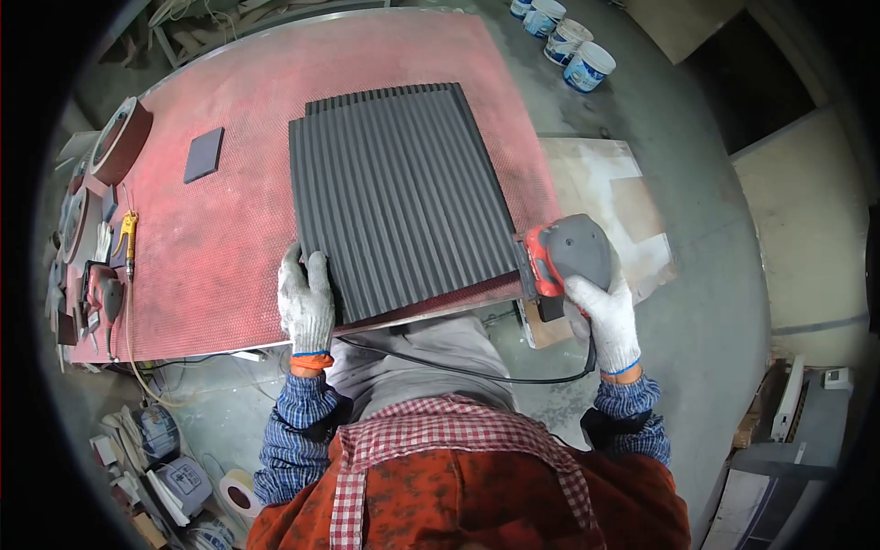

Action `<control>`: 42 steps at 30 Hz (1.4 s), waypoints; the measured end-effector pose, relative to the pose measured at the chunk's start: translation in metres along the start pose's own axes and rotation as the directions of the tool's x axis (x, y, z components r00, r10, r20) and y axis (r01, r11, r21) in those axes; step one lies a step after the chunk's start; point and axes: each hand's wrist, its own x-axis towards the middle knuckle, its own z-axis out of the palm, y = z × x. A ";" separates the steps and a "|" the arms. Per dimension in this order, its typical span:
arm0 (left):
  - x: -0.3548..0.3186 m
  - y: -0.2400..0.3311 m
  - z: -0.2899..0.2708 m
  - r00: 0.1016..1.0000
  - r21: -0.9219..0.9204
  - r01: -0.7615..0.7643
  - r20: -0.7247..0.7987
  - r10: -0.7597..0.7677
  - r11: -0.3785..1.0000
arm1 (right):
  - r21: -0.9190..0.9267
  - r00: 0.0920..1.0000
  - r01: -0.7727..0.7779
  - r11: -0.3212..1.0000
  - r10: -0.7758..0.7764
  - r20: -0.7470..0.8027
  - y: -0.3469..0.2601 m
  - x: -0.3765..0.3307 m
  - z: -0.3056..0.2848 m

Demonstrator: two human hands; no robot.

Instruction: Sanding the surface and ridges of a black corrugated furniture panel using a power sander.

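Left hand (306, 302) in a white glove pressed flat on the near left corner of the ribbed grey panel (403, 197). Right hand (607, 316) clamped on the red-grey sander (568, 255) at the panel's right edge. Panel lay between both hands on the red desk (220, 229).

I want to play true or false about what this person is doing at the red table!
1. The right hand holds a red and grey sander. True.
2. The left hand is bare. False: it wears a white glove and rests on the ribbed grey panel.
3. The panel lies on a red table. True.
4. The sander sits in the panel's middle. False: it is at the right edge.
5. White buckets stand on the table. False: they stand on the floor.
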 end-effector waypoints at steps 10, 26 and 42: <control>0.067 -0.005 -0.002 0.933 0.171 -0.350 -0.022 0.358 0.921 | -0.108 0.998 -0.052 0.993 0.053 0.014 -0.010 -0.003 0.008; 0.148 -0.001 0.056 0.882 0.322 -0.470 0.148 0.447 0.822 | -0.227 0.994 -0.051 0.973 0.070 0.079 -0.050 0.101 0.065; 0.142 0.005 0.047 0.898 0.251 -0.439 0.160 0.410 0.863 | -0.307 0.978 0.116 0.945 -0.055 0.201 -0.092 0.276 0.163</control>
